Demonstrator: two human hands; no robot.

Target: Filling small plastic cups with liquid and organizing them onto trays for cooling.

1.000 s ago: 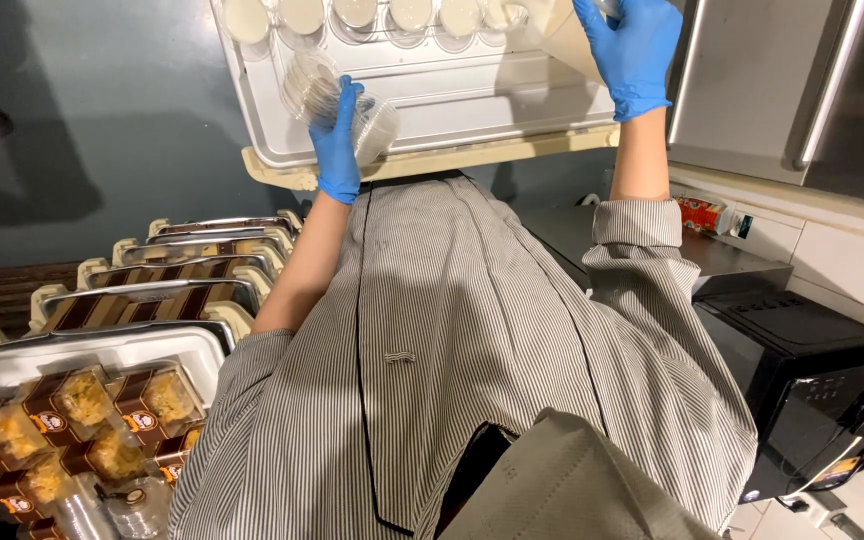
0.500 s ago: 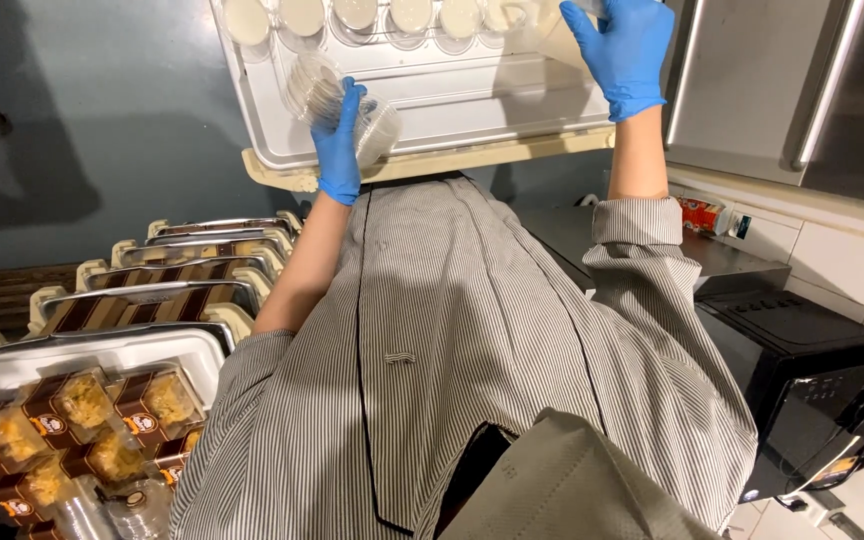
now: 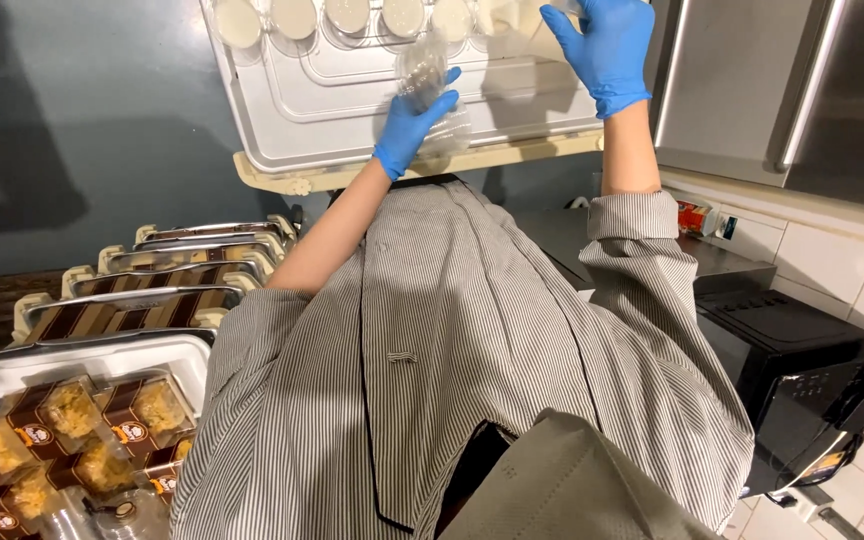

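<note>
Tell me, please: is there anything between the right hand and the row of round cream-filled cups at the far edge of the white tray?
Nothing visible stands between them. The right hand hovers open over the far end of the white tray, right beside the round cups. The left hand holds clear plastic lids lower on the tray, off that path.

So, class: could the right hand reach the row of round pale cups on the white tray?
Probably yes: the right hand hovers over the white tray beside the round pale cups, with nothing between; the left hand holds clear cups.
</note>
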